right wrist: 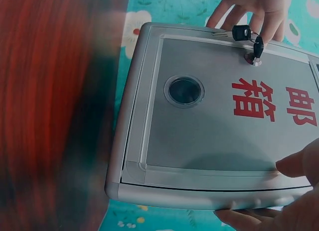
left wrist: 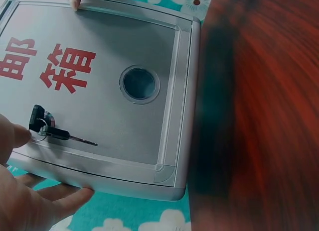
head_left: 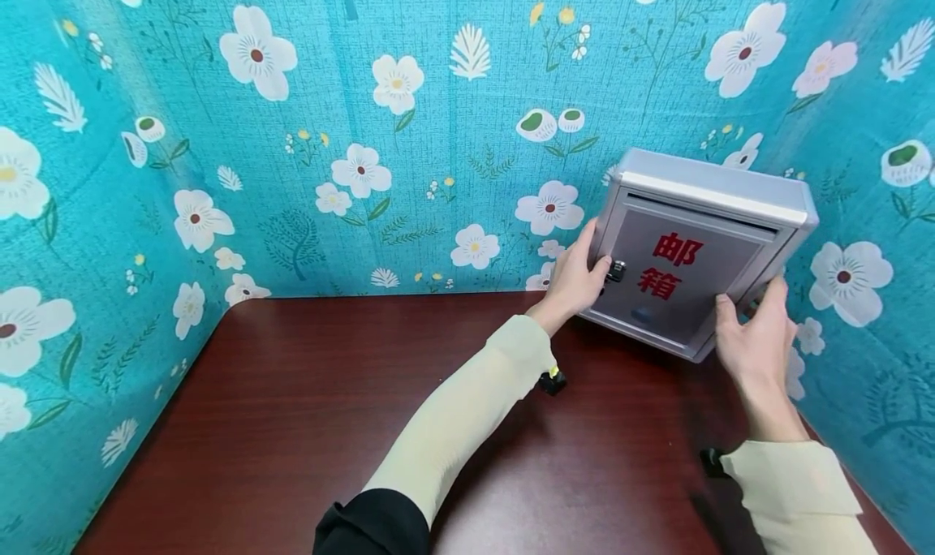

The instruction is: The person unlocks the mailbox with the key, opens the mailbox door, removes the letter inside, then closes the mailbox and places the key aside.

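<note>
Silver mailbox (aslant) between left grip and right grip.

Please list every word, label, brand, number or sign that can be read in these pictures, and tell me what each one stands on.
"邮箱": in red, on the front of the grey box.
Any marking on the black-headed keys is too small to read.
No other text can be made out.
</note>
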{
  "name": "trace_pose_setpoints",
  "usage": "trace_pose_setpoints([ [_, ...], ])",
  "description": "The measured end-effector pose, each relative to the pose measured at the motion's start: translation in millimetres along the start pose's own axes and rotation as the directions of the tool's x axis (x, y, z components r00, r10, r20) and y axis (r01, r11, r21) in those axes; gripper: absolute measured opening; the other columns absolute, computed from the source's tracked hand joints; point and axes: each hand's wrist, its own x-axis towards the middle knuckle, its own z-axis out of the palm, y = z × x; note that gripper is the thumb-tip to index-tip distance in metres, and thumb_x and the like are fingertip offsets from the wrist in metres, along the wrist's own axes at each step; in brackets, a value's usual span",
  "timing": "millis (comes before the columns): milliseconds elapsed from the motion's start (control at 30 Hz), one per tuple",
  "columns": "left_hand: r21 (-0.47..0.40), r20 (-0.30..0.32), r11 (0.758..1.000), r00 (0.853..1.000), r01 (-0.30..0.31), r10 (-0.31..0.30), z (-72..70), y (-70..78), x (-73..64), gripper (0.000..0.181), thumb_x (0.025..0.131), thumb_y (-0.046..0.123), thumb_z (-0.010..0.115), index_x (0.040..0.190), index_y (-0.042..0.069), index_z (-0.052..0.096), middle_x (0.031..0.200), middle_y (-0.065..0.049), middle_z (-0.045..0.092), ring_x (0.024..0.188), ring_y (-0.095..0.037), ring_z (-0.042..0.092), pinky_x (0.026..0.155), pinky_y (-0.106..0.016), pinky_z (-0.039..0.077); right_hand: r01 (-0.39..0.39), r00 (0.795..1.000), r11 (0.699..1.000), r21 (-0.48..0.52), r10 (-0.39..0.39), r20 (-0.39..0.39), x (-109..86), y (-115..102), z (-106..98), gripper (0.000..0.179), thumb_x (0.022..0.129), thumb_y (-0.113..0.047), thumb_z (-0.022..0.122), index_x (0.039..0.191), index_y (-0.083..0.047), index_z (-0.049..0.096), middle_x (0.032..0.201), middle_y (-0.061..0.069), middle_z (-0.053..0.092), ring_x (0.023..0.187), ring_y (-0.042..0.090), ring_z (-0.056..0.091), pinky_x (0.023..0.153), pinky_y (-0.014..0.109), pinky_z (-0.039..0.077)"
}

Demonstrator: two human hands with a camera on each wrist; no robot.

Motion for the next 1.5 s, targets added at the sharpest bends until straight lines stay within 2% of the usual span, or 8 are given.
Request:
trace_pose_setpoints([
  [233, 0.053, -0.032, 0.996, 0.997, 0.066, -0.064, -26.7, -2.0, -3.9, 0.065, 0.107, 0.03, 0.054, 0.165, 0.028, 0.024, 0.159, 0.004, 0.045, 0.139, -0.019, 0.05, 0.111, -0.042, 0.045, 0.081, 0.997, 0.997, 0.015, -0.081, -0.007, 3.2, -18.8, 13.8, 0.06, 0.105, -0.028, 0.052, 0.158, -0.016, 0.03, 0.158, 0.019, 0.043, 0.138, 0.045, 0.048, 0.106, 0.065, 0.04],
  [367, 0.089, -0.067, 0.995, 0.997, 0.055, -0.049, -42.7, -4.6, -8.2, 0.066, 0.106, 0.028, 0.055, 0.164, 0.03, 0.025, 0.155, 0.0, 0.051, 0.133, -0.021, 0.056, 0.107, -0.041, 0.048, 0.104, 0.994, 0.994, 0.037, -0.105, 0.021, 3.5, -27.7, 23.6, 0.061, 0.105, -0.027, 0.052, 0.16, -0.016, 0.028, 0.157, 0.02, 0.043, 0.136, 0.046, 0.05, 0.103, 0.066, 0.042],
  [600, 0.104, -0.129, 0.994, 0.992, 0.026, -0.012, -71.0, -14.2, -20.6, 0.065, 0.105, 0.024, 0.057, 0.163, 0.023, 0.029, 0.148, -0.008, 0.057, 0.126, -0.025, 0.062, 0.101, -0.041, 0.052, 0.156, 0.985, 0.984, 0.082, -0.161, 0.068, 2.2, -42.5, 41.8, 0.059, 0.104, -0.024, 0.054, 0.157, -0.013, 0.031, 0.15, 0.024, 0.05, 0.129, 0.047, 0.056, 0.098, 0.065, 0.047],
  [733, 0.079, -0.144, 0.996, 0.989, 0.03, -0.018, -83.8, -19.5, -25.9, 0.066, 0.105, 0.022, 0.057, 0.164, 0.02, 0.027, 0.15, -0.01, 0.055, 0.128, -0.025, 0.06, 0.105, -0.041, 0.05, 0.191, 0.978, 0.976, 0.106, -0.198, 0.064, -0.2, -51.5, 52.0, 0.058, 0.103, -0.021, 0.057, 0.156, -0.013, 0.034, 0.146, 0.026, 0.053, 0.125, 0.049, 0.059, 0.096, 0.065, 0.049],
  [967, 0.096, -0.176, 0.994, 0.984, 0.046, -0.029, -107.3, -27.8, -34.5, 0.067, 0.105, 0.022, 0.057, 0.164, 0.022, 0.025, 0.147, -0.011, 0.058, 0.126, -0.026, 0.061, 0.104, -0.044, 0.051, 0.237, 0.964, 0.954, 0.184, -0.254, 0.074, -4.7, -66.3, 72.4, 0.06, 0.102, -0.018, 0.058, 0.157, -0.015, 0.035, 0.142, 0.026, 0.056, 0.122, 0.049, 0.06, 0.095, 0.064, 0.05],
  [1133, 0.118, -0.209, 0.991, 0.977, 0.061, -0.035, -125.1, -33.2, -43.4, 0.067, 0.105, 0.023, 0.058, 0.164, 0.022, 0.026, 0.149, -0.01, 0.056, 0.13, -0.026, 0.058, 0.107, -0.047, 0.048, 0.254, 0.955, 0.936, 0.245, -0.283, 0.09, -8.7, -76.6, 88.0, 0.061, 0.102, -0.016, 0.058, 0.158, -0.015, 0.033, 0.142, 0.026, 0.056, 0.122, 0.048, 0.06, 0.096, 0.064, 0.05],
  [1333, 0.129, -0.26, 0.988, 0.964, 0.081, -0.045, -142.7, -39.8, -55.7, 0.067, 0.104, 0.022, 0.059, 0.163, 0.023, 0.028, 0.148, -0.011, 0.056, 0.13, -0.027, 0.058, 0.105, -0.049, 0.049, 0.277, 0.934, 0.917, 0.287, -0.328, 0.145, -11.8, -87.2, 104.0, 0.064, 0.103, -0.015, 0.057, 0.16, -0.016, 0.028, 0.145, 0.027, 0.053, 0.126, 0.049, 0.057, 0.097, 0.067, 0.048],
  [1500, 0.14, -0.273, 0.986, 0.961, 0.09, -0.049, -156.3, -44.1, -62.8, 0.067, 0.104, 0.022, 0.058, 0.163, 0.023, 0.027, 0.146, -0.012, 0.057, 0.129, -0.027, 0.059, 0.104, -0.049, 0.05, 0.276, 0.922, 0.914, 0.296, -0.338, 0.186, -14.0, -95.4, 115.0, 0.063, 0.104, -0.016, 0.057, 0.16, -0.017, 0.028, 0.146, 0.025, 0.052, 0.128, 0.048, 0.056, 0.098, 0.067, 0.048],
])
